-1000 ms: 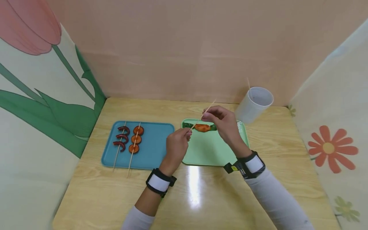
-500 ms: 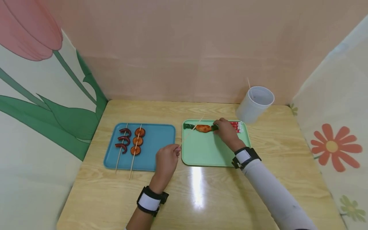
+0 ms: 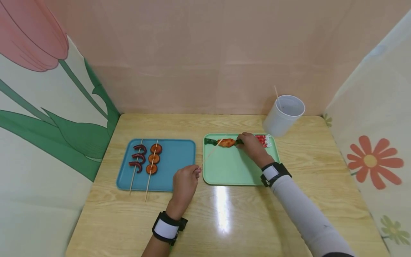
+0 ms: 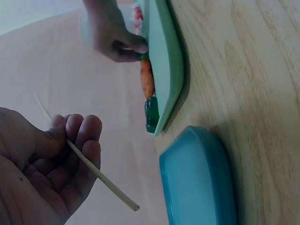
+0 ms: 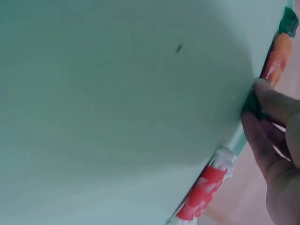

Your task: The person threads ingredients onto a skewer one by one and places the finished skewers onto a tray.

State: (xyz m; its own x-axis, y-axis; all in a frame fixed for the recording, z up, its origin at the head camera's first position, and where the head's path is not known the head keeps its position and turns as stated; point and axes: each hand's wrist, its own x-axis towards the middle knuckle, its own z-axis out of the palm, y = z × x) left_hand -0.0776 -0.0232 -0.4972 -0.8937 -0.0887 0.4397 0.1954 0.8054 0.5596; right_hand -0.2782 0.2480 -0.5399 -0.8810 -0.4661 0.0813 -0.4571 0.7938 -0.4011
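Note:
My left hand [image 3: 186,184] pinches a thin wooden skewer [image 4: 101,176] between thumb and fingers. The skewer's tip slants up over the left part of the light green tray [image 3: 236,169]. At that tray's back edge my right hand [image 3: 253,148] pinches a glossy dark green piece [image 5: 253,104] between thumb and fingertips. Left of it lie an orange-brown piece like grilled meat [image 3: 226,142] and another dark green piece [image 3: 210,141]. Red-and-white pieces [image 5: 204,190] lie at the back right of the tray, partly hidden by the right hand in the head view.
A blue tray [image 3: 176,153] at left bears two loaded skewers: one with dark red curled pieces [image 3: 138,157], one with round brown slices [image 3: 153,159]. Their ends overhang its front edge. A white cup [image 3: 282,117] with a skewer inside stands at the back right.
The right hand has let go of the skewer and moved down to the green piece on the tray. My left hand has drawn the skewer left and toward the front.

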